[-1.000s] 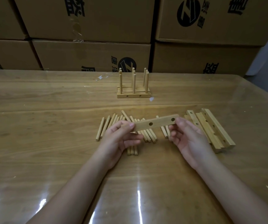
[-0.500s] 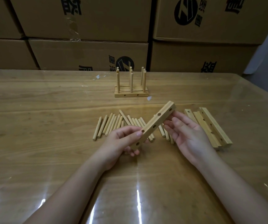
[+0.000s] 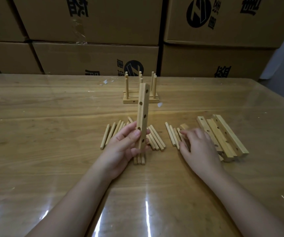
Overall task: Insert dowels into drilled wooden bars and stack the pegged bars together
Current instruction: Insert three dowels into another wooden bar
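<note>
Left hand [image 3: 122, 144] grips bar [image 3: 143, 113] upright over dowels [image 3: 155, 138] mid-table. Right hand [image 3: 199, 146], blurred, touches dowels, grip unclear. Glossy wood table [image 3: 52, 134], pegged stack [image 3: 132, 100] toward far edge, boxes [image 3: 95, 57] behind.

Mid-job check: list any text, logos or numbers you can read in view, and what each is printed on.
Round black logo on the upper right carton: a slanted Z-like mark, no letters.
Same logo on the lower middle carton.
Black Chinese characters on the cartons: turned sideways and cropped, not readable with confidence.
None on the held bar or the dowels.
</note>
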Available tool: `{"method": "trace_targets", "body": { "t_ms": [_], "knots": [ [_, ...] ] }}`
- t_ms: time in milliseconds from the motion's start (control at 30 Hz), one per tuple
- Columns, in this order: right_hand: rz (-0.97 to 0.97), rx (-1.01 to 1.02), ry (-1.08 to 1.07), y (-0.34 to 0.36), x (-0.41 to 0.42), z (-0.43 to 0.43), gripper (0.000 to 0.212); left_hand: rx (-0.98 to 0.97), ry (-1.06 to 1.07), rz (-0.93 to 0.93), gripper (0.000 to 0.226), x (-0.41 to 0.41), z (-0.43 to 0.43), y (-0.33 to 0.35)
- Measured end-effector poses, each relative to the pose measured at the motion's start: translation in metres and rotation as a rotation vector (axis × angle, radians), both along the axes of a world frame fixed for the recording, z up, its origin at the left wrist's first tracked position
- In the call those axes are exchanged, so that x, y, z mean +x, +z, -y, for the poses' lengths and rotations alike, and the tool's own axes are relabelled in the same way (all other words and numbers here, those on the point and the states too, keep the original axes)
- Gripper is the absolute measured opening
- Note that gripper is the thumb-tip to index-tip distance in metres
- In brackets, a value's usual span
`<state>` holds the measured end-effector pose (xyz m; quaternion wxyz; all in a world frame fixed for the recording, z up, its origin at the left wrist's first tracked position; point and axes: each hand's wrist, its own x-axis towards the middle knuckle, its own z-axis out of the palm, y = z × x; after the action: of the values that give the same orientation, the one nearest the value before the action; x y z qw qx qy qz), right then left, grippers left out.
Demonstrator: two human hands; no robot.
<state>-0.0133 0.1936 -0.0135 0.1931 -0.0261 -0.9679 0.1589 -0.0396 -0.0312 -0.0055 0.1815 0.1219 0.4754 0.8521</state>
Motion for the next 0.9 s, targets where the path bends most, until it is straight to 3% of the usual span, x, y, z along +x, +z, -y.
{"method": "trace_targets", "body": {
  "t_ms": [300, 467, 600, 767, 900],
  "knots": [
    [0.062, 0.059, 0.019, 0.0053, 0.0002, 0.0005, 0.04, 0.01, -0.015, 0.027, 0.037, 0.0008, 0.0015, 0.0021],
    [0.07, 0.0, 0.069, 0.0075, -0.0018, 0.0005, 0.038, 0.035, 0.01, 0.04, 0.046, 0.0, -0.0006, 0.0031],
    [0.047, 0.028, 0.076, 0.005, -0.0003, 0.0005, 0.029, 0.046, 0.005, 0.043, 0.039, 0.0002, -0.0008, 0.0029],
    [-0.042, -0.118, 0.059, 0.0045, -0.0001, -0.0026, 0.021, 0.043, 0.027, 0.052, 0.051, -0.0001, -0.002, 0.0034],
    [-0.092, -0.15, 0.113, 0.0063, -0.0008, 0.0002, 0.018, 0.038, 0.032, 0.033, 0.046, 0.001, -0.0031, 0.0016]
  ]
}}
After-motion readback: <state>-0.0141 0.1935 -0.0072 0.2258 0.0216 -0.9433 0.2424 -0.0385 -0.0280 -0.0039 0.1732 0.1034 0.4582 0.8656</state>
